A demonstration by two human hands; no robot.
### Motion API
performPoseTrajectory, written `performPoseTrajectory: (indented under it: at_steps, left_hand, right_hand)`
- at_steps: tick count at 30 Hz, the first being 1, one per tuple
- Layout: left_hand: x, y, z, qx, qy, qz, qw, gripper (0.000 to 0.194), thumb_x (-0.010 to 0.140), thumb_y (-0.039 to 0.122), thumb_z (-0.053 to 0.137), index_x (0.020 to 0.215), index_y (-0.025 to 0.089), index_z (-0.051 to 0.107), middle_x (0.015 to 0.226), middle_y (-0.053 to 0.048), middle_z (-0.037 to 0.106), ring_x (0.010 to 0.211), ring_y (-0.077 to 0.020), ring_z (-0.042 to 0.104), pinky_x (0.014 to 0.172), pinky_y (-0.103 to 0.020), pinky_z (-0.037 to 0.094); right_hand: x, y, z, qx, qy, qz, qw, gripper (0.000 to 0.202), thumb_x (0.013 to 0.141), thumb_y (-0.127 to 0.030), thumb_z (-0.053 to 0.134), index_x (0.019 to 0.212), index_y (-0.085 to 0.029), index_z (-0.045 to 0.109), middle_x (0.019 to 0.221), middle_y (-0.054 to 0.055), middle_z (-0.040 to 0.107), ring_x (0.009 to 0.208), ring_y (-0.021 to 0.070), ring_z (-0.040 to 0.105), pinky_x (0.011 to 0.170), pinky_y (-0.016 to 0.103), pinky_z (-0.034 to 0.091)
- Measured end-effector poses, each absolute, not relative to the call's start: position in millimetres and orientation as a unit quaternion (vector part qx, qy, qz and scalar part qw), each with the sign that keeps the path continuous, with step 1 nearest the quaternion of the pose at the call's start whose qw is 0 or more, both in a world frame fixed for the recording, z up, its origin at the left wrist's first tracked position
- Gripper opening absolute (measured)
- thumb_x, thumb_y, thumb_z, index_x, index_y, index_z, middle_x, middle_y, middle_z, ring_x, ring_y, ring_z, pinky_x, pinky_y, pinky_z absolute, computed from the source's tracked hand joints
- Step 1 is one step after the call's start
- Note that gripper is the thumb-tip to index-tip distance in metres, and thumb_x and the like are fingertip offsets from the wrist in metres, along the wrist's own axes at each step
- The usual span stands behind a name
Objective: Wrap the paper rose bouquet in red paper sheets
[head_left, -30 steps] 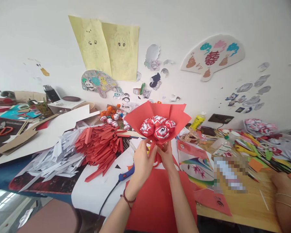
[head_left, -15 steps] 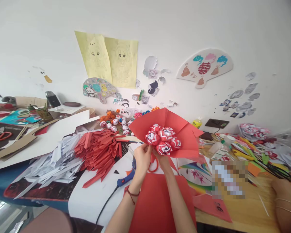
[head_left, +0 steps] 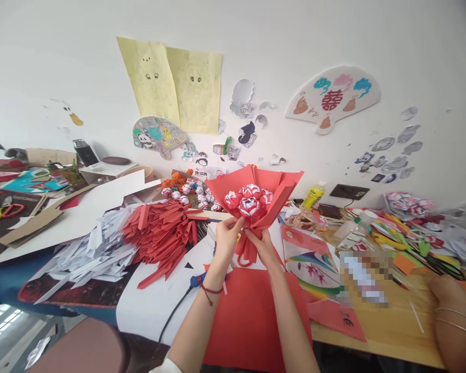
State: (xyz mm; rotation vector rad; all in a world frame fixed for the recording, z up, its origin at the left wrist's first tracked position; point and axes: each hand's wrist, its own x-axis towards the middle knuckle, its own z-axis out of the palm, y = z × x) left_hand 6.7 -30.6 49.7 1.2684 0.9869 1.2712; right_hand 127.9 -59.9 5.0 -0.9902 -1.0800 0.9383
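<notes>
Both hands are closed on a paper flower bouquet (head_left: 250, 203), a cluster of red-and-white folded paper flowers inside a red paper wrapper (head_left: 283, 189). My left hand (head_left: 229, 233) pinches the lower left side of the wrapper, just under the flowers. Around its lower right side, my right hand (head_left: 261, 244) grips the gathered paper. Below them lies a large red sheet (head_left: 256, 321) on the table. A blue glue gun (head_left: 199, 280) with a black cord rests beside my left wrist, partly hidden by it.
Piles of red paper strips (head_left: 163, 238) and white paper strips (head_left: 91, 254) lie to the left. Scissors (head_left: 3, 211) are at the far left. A yellow bottle (head_left: 314, 196) stands by the wall. Another person's arm (head_left: 454, 316) reaches in at the right edge.
The right side of the wrapper has been folded inward and up, so the bouquet is narrower. My hands and the bouquet have shifted slightly left in view.
</notes>
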Motion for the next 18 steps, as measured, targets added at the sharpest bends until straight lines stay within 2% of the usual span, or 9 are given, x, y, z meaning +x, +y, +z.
performPoseTrajectory:
  at_steps: [5,8,11,14,18]
  left_hand:
    - [2.6,-43.5,49.7,0.547,0.41,0.529,0.503,0.033,0.081,0.046,0.064,0.088,0.014,0.071,0.08,-0.006,0.073,0.066,-0.0149,0.062,0.061,-0.025,0.046]
    - [0.9,-58.3,50.7,0.594,0.448,0.564,0.36,0.029,0.081,0.04,0.067,0.101,0.018,0.066,0.092,-0.005,0.071,0.071,-0.0146,0.059,0.069,-0.028,0.046]
    - [3.2,-66.2,55.2,0.67,0.424,0.563,0.232,0.034,0.079,0.037,0.071,0.108,0.02,0.061,0.1,-0.005,0.066,0.079,-0.0165,0.057,0.074,-0.03,0.045]
    - [8.4,-63.3,58.2,0.697,0.404,0.561,0.191,0.035,0.074,0.036,0.076,0.103,0.021,0.064,0.1,-0.006,0.063,0.09,-0.0212,0.057,0.078,-0.033,0.047]
    - [11.6,-56.4,56.2,0.668,0.376,0.61,0.2,0.021,0.072,0.034,0.078,0.086,0.021,0.069,0.101,-0.007,0.063,0.096,-0.0232,0.058,0.083,-0.035,0.048]
  right_hand:
    - [120.2,-63.1,11.6,-0.445,-0.455,0.364,0.68,0.051,0.079,-0.04,0.071,0.123,-0.02,0.054,0.122,0.009,0.061,0.115,0.0248,0.056,0.102,0.043,0.044]
    - [115.5,-65.4,14.9,-0.462,-0.438,0.326,0.698,0.054,0.079,-0.037,0.071,0.125,-0.022,0.049,0.117,0.007,0.062,0.106,0.0211,0.06,0.097,0.039,0.047]
    - [109.7,-68.4,17.8,-0.461,-0.434,0.321,0.704,0.057,0.079,-0.035,0.071,0.127,-0.025,0.043,0.112,0.005,0.063,0.094,0.0181,0.063,0.088,0.035,0.051]
    - [101.9,-73.6,23.1,-0.451,-0.446,0.295,0.715,0.061,0.08,-0.032,0.07,0.133,-0.028,0.039,0.119,0.007,0.06,0.101,0.0193,0.062,0.087,0.033,0.051]
    - [95.4,-84.7,33.5,-0.455,-0.477,0.264,0.704,0.067,0.083,-0.03,0.066,0.142,-0.029,0.033,0.128,0.008,0.056,0.112,0.0212,0.058,0.095,0.036,0.048]
